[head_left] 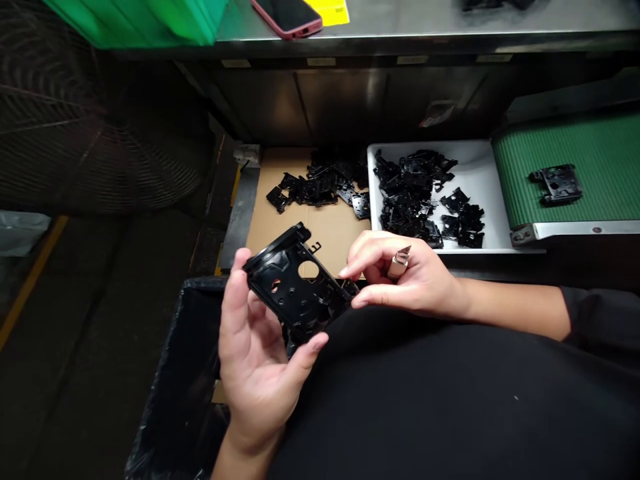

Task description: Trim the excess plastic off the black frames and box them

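Note:
My left hand (260, 360) grips a black moulded plastic part (295, 293) by its left and lower edges, fingers behind and thumb in front. The part is a tilted flat frame with a large round hole and small clips. At its right corner, my right hand (400, 273) is closed, with thumb and index finger pinching the edge; what exactly lies between the tips is too small to make out. A small pale-handled blade (400, 262) with a pointed tip sticks up from between the right fingers.
Similar black parts lie heaped on a cardboard sheet (280, 230) and in a white tray (493, 190). One sits on a green conveyor belt (610, 167). A lined bin (170, 387) stands below, a large fan (100, 120) at left. A phone (287, 17) and green crate (150, 20) rest above.

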`<state>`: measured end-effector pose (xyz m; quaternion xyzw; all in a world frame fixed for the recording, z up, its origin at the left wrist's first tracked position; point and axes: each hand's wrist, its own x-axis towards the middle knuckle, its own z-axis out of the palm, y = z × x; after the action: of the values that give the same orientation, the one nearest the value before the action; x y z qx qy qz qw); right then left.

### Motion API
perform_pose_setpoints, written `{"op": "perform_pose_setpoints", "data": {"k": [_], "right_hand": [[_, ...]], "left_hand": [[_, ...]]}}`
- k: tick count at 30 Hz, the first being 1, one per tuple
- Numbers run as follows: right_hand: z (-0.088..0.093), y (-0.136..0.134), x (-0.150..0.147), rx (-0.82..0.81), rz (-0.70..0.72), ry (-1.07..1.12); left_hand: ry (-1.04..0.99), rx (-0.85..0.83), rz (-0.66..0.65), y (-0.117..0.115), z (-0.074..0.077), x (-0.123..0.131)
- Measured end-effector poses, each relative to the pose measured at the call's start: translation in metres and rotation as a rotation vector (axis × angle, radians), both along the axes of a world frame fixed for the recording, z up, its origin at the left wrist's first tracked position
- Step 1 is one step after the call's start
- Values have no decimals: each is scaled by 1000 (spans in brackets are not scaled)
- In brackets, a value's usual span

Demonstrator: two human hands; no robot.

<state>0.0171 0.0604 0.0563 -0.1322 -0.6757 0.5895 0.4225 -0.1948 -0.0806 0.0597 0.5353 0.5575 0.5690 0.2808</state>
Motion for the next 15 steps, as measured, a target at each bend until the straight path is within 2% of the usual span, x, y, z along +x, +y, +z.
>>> {"op": "perform_pose_setpoints", "data": {"k": [3,6,9,12,15], "right_hand": [[-6,-4,-20,79,19,-67],[-23,-12,-47,214,91,-137],[-47,-28,-82,295,276,-207],[-73,-55,-121,330,498,-330],[-98,-84,-152,280,595,-532]], "left_hand": [[-100,-68,21,-13,-14,-14],[-477,-217,88,-30,-34,-21],[-806,-348,241,-55,-62,-21],[-907,-442,416,-90,-105,-29],[-944,-534,671,-137,-168,-61]]}}
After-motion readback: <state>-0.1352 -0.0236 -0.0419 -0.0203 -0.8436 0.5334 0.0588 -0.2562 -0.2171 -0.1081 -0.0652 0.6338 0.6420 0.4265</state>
